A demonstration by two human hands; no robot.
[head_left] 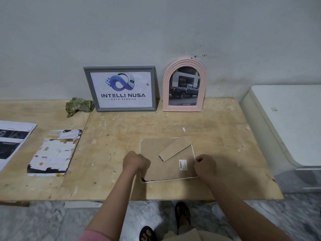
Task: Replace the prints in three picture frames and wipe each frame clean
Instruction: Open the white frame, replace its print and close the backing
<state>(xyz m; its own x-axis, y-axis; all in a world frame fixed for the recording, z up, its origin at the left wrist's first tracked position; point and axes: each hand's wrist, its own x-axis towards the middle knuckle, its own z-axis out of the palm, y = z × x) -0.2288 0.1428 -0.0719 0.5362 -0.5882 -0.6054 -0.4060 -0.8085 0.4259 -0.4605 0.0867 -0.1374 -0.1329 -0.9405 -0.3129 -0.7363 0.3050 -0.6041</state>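
Note:
A white-rimmed picture frame [169,180] lies face down on the wooden table, its brown backing board [156,148] and folded stand [175,148] facing up. My left hand [134,161] grips the frame's left edge with curled fingers. My right hand [205,165] pinches the right edge near a barcode sticker [183,164]. A grey frame [119,88] with a logo print and a pink arched frame [184,85] with a truck photo lean against the wall. A loose print [53,152] lies flat to the left. A crumpled green cloth [79,106] sits beside the grey frame.
Another printed sheet [12,141] lies at the far left of the table [225,171]. A white cabinet or appliance [286,122] stands to the right of the table. My sandalled feet show on the marble floor [43,221] below the table's front edge.

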